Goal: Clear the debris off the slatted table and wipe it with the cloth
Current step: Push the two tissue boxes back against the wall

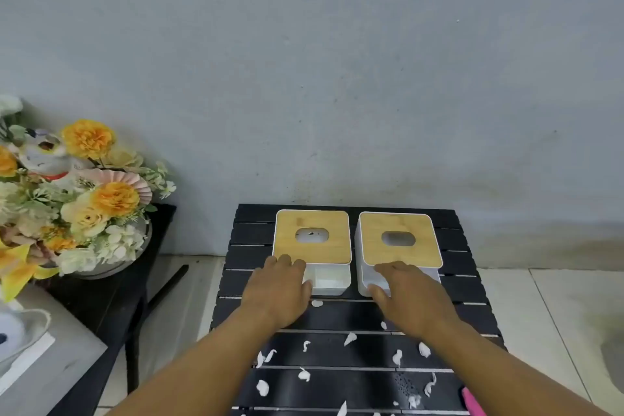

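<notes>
- Black slatted table (337, 314) stands against a grey wall (337, 61); tiled floor (557, 307) on its right.
- 2 white boxes with bamboo lids sit side by side at the far end: left box (334, 246), right box (422, 246).
- Left hand (280, 284) lies over the left box's near-left corner, fingers on the lid edge, thumb at the white wall.
- Right hand (401, 290) covers the right box's near face.
- Hands apart; cannot tell whether either is gripping or just resting.
- White debris scraps (304, 374) are scattered over the near slats.
- Pink cloth (472, 402) lies at the near right edge, partly out of view.
- Flower arrangement (101, 199) on a separate stand at left.
</notes>
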Demonstrator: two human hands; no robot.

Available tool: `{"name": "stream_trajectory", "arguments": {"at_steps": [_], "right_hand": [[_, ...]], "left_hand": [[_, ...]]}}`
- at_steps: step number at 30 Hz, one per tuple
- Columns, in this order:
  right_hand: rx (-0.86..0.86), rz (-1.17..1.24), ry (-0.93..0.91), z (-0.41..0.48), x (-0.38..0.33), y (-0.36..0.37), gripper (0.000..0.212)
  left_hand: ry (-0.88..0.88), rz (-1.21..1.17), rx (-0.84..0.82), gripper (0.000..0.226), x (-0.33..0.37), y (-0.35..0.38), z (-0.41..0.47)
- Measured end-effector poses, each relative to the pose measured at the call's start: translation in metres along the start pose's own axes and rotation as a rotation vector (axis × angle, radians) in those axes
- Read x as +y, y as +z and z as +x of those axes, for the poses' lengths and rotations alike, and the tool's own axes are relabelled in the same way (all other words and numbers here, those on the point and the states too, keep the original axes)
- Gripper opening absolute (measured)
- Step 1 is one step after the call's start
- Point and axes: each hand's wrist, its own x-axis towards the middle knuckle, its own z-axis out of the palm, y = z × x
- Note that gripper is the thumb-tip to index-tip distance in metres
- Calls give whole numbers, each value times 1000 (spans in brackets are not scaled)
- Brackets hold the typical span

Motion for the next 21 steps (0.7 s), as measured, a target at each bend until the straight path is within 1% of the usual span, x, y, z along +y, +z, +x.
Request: {"name": "stream_trajectory", "arguments": {"at_steps": [4, 7, 13, 16, 21], "right_hand": [[42, -10, 26, 7, 11, 25, 42], [104, -33, 4, 10, 20, 48, 36], [356, -64, -58, 19, 39, 83, 17], [472, -40, -100, 23, 46, 95, 13], [691, 35, -221, 32, 54, 116, 11]], "left_hand": [[-19, 21, 15, 42, -6, 20, 7], [-22, 30, 46, 38, -7, 35, 10], [-6, 28, 308, 33, -6, 57, 19], [11, -11, 420, 29, -8, 69, 24], [79, 14, 607, 33, -14, 96, 34]]}}
